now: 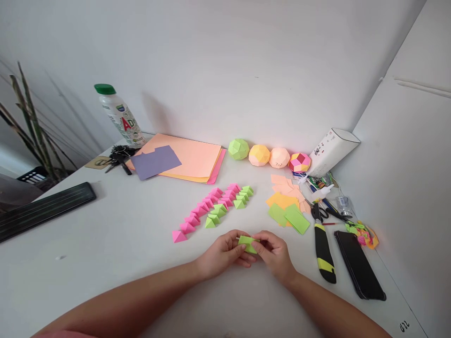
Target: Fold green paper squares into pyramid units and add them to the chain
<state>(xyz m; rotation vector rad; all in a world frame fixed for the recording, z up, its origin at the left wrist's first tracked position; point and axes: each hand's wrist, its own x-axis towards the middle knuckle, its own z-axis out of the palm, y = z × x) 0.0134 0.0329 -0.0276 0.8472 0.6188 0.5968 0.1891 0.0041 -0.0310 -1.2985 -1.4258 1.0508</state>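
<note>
Between both hands is a small green piece of paper (248,243), held just above the white table. My left hand (227,252) grips its left side, thumb on the front and fingers behind. The right side is pinched by my right hand (275,253), thumb against the paper. Whether the paper is folded I cannot tell. Beyond my hands, folded pink paper pieces (192,218) stand in slanting rows. Folded green paper pieces (216,215) form shorter rows beside them. To the right lie loose green paper slips (297,218), with orange slips (282,201) and peach slips (289,187) behind.
Several faceted paper balls (259,155) line the wall. A utility knife (324,253), scissors (319,213), a phone (360,265) and paper scraps (362,234) lie on the right. Coloured sheets (190,152), a bottle (120,115), keys (120,157) and a black bar (49,209) are on the left.
</note>
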